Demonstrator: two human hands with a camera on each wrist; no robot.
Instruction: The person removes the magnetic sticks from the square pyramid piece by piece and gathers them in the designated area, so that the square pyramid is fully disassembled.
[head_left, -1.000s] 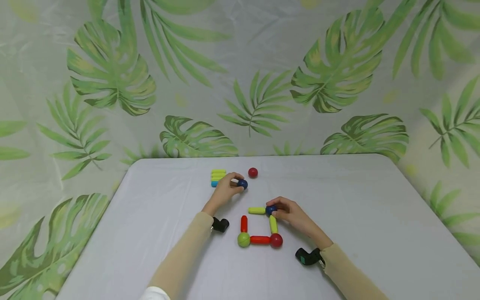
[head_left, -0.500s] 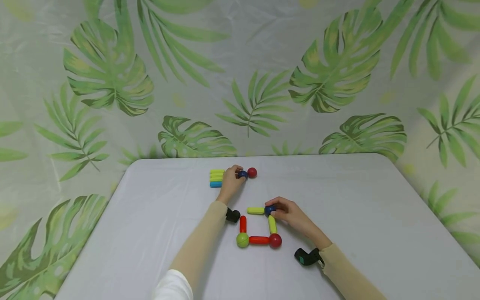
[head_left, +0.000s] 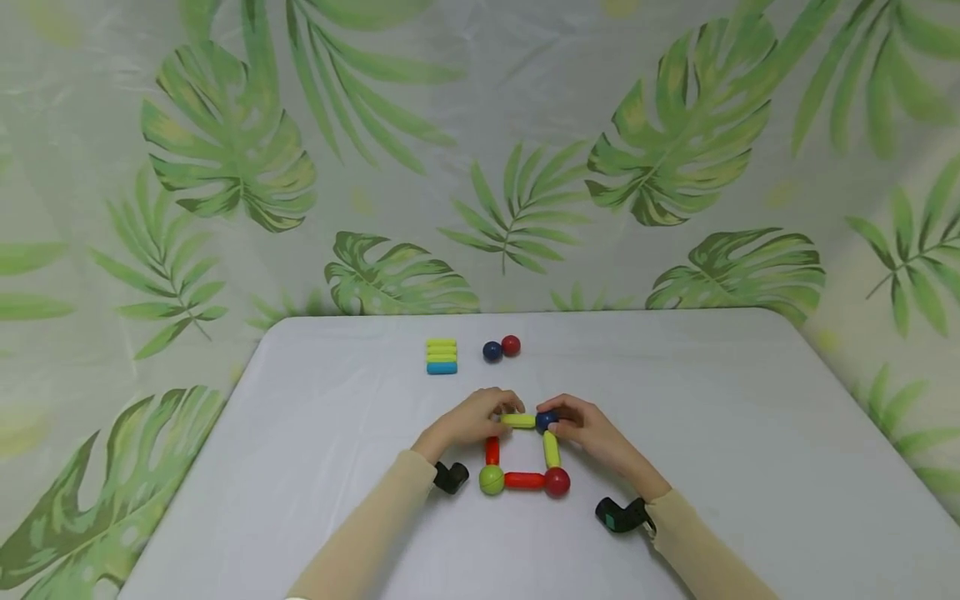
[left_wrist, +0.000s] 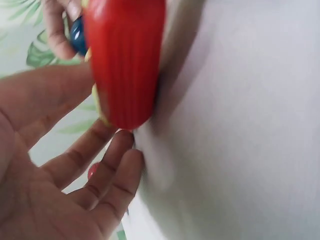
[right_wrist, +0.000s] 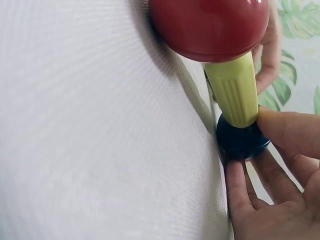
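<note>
A square of sticks and balls lies at the table's middle: green ball (head_left: 491,480), red stick (head_left: 522,480), red ball (head_left: 557,482), a yellow-green side stick (head_left: 551,449), blue ball (head_left: 546,419), yellow top stick (head_left: 517,421) and a red left stick (head_left: 492,450). My right hand (head_left: 558,423) pinches the corner blue ball (right_wrist: 241,141) between thumb and fingers, beside the side stick (right_wrist: 234,95). My left hand (head_left: 501,411) holds the left end of the yellow top stick with its fingertips, above the red left stick (left_wrist: 125,60).
A loose blue ball (head_left: 492,351) and a loose red ball (head_left: 511,345) touch each other at the back of the white table (head_left: 750,433). A stack of yellow-green and blue sticks (head_left: 442,357) lies left of them. A leaf-print curtain hangs behind.
My left hand let go of the loose blue ball beside the red ball and came back to the square, onto the yellow top stick. My right hand stayed on the corner blue ball.
</note>
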